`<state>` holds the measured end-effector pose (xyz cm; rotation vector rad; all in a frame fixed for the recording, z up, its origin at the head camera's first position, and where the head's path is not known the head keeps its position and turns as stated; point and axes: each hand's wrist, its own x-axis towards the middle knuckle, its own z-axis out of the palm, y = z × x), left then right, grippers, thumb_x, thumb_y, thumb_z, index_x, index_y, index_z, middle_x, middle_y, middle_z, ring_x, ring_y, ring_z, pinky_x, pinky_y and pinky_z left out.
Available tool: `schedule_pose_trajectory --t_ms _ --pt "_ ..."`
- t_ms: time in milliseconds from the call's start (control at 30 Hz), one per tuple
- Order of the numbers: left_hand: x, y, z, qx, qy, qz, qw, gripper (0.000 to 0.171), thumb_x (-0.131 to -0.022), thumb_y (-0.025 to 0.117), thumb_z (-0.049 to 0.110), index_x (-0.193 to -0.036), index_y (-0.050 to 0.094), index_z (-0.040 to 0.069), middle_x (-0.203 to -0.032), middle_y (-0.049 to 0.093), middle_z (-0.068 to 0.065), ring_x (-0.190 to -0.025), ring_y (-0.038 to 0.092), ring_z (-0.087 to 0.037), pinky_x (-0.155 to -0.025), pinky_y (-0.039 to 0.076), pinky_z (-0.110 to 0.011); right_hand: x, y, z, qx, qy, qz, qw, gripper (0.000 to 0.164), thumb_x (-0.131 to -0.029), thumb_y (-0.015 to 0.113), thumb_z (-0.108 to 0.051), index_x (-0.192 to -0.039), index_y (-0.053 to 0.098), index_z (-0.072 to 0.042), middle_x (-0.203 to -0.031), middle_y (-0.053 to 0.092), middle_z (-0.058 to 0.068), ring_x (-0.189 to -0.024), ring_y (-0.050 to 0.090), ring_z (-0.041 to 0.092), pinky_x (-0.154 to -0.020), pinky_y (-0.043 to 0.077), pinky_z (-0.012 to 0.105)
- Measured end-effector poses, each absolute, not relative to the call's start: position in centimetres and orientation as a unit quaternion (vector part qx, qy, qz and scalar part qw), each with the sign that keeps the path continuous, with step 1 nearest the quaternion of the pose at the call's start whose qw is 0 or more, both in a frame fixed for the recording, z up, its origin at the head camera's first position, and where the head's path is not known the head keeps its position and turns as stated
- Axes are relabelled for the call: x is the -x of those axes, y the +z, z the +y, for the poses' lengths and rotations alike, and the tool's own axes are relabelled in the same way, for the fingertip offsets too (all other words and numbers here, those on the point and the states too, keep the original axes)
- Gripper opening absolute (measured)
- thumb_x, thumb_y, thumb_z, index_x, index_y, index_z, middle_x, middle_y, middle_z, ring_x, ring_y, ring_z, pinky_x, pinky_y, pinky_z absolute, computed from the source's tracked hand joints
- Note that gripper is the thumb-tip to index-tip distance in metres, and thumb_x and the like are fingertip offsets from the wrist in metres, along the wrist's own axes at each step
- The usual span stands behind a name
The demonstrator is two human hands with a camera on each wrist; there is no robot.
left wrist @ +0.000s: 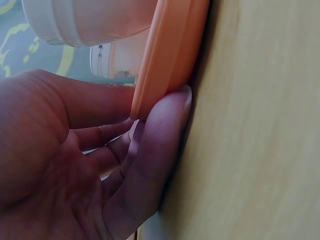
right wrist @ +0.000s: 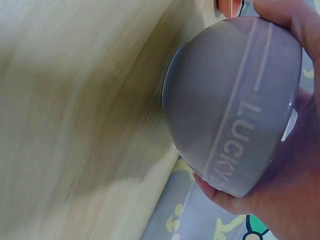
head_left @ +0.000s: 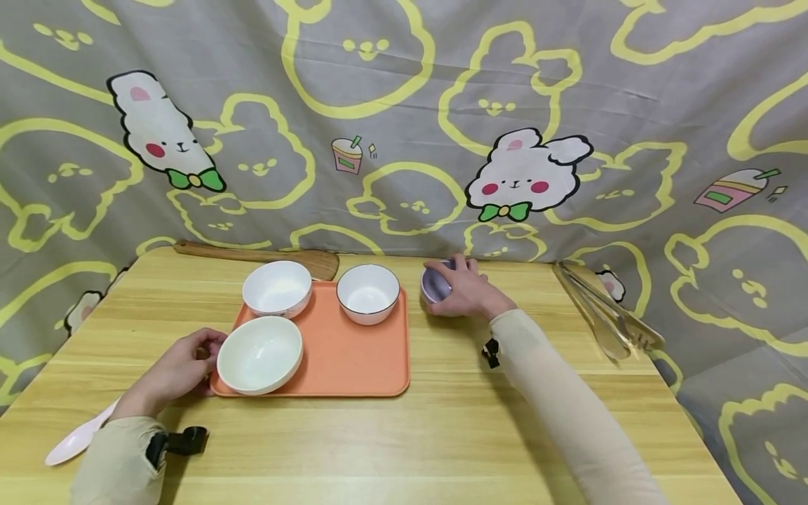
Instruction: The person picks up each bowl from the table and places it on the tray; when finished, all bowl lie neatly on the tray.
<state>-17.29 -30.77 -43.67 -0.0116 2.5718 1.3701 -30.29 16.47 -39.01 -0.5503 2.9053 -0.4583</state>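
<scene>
At the near left corner of an orange tray [head_left: 353, 358], my left hand [head_left: 186, 365] grips its edge. The left wrist view shows the fingers [left wrist: 162, 130] closed on the tray's rim [left wrist: 167, 55]. My right hand [head_left: 463, 287], beyond the tray's right side, holds a greyish-purple bowl [head_left: 433, 284] across its rim. Lettering that reads "LUCKY" runs round this bowl [right wrist: 225, 105] in the right wrist view; I cannot tell if its base touches the table. A cream bowl [head_left: 260, 354], a white bowl [head_left: 278, 289] and a dark-rimmed white bowl [head_left: 369, 294] are on the tray.
A wooden spatula [head_left: 265, 254] lies behind the tray along the table's back edge. Metal tongs [head_left: 593, 308] lie at the right, beside other metal utensils. A pale pink spoon [head_left: 78, 440] is at the near left, partly under the left arm. A patterned curtain [head_left: 404, 140] hangs behind the table.
</scene>
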Motion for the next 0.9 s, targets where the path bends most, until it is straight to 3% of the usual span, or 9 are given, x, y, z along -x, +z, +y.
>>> schedule_pose_trajectory --t_ms 333,900 --pt "17.3 -43.6 -30.6 -0.001 0.467 0.877 0.113 0.034 -0.095 0.051 -0.005 -0.127 0.042 -0.013 -0.100 0.047 -0.019 -0.074 0.054 -0.024 -0.053 0.056 -0.037 28.4 -38.5 17.8 0.204 -0.158 0.964 0.066 0.088 -0.071 0.079 -0.045 -0.149 0.041 -0.032 -0.147 0.023 0.019 -0.123 0.027 0.038 -0.087 0.040 0.061" --pt "17.3 -43.5 -30.8 0.006 0.462 0.878 0.124 0.036 -0.095 0.049 -0.005 -0.130 0.041 -0.012 -0.104 0.046 -0.020 -0.077 0.054 -0.026 -0.055 0.057 -0.037 23.5 -37.1 17.7 0.297 -0.143 0.944 0.017 0.088 -0.070 0.082 -0.043 -0.148 0.043 -0.030 -0.146 0.029 0.018 -0.123 0.031 0.040 -0.086 0.045 0.054"
